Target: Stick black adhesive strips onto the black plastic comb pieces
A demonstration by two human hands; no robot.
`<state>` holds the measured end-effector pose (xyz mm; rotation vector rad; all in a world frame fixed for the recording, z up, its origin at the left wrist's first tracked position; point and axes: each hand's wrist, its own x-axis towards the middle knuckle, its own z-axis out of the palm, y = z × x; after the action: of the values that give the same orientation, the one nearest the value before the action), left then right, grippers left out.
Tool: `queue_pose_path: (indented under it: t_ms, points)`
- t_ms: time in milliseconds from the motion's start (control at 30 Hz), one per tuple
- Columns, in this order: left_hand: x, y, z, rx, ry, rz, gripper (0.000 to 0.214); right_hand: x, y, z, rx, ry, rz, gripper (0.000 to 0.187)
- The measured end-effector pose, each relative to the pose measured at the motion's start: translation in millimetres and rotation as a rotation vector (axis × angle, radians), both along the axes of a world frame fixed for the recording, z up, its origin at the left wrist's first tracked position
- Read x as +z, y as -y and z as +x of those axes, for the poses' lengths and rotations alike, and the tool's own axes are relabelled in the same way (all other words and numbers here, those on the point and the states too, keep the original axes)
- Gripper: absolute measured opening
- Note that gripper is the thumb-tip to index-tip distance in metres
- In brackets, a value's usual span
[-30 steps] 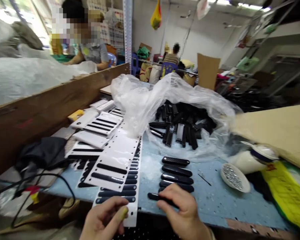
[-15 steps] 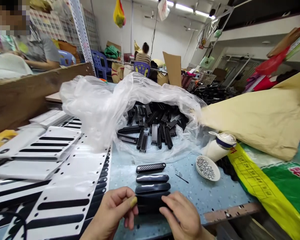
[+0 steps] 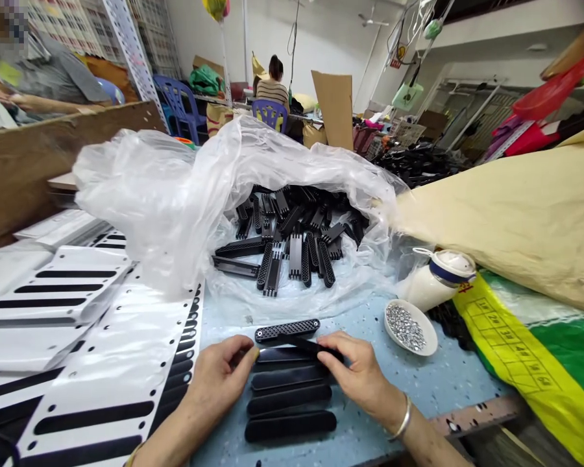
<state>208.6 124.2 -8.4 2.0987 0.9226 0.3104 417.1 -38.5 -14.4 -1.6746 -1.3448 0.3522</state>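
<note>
My right hand (image 3: 357, 363) pinches a thin black strip (image 3: 302, 344), which slants over the row on the table. My left hand (image 3: 224, 373) is closed, thumb against forefinger, at the left end of the uppermost flat black piece; what it grips, if anything, cannot be made out. Several smooth, round-ended black pieces lie in a column between my hands, the lowest black piece (image 3: 291, 426) nearest me. Above them rests a black handle-shaped piece (image 3: 272, 331) with a crosshatched face and a small round fitting at each end.
Behind, an open clear plastic bag (image 3: 165, 194) holds many black slotted parts (image 3: 296, 253). To the right stand a bowl of small silver pieces (image 3: 409, 327) and a white lidded bottle (image 3: 435, 282). White sheets with black strips (image 3: 97, 363) cover the left. Two people sit beyond.
My hands have moved up and away from the lower black pieces, which now lie uncovered in the column. A black strip is now in my right hand. The view has shifted slightly.
</note>
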Motion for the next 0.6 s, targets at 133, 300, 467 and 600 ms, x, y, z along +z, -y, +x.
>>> queue_pose_path:
  t_ms: [133, 300, 467, 600]
  points:
    - [2.5, 3.5, -1.5, -0.081, -0.029, 0.012, 0.032, -2.1, 2.0, -8.4, 0.069, 0.009, -0.038, 0.013]
    - [1.0, -1.7, -2.1, 0.031, 0.021, 0.017, 0.027, 4.6, -5.7, 6.8, 0.043, 0.151, 0.051, 0.016]
    - [-10.2, -9.6, 9.1, 0.151, 0.078, -0.025, 0.038, 1.7, -31.8, 21.7, 0.128, 0.314, 0.143, 0.017]
    - [-12.3, -11.9, 15.5, 0.133, 0.046, -0.112, 0.034, -4.2, -44.5, 20.9, 0.234, 0.345, 0.085, 0.016]
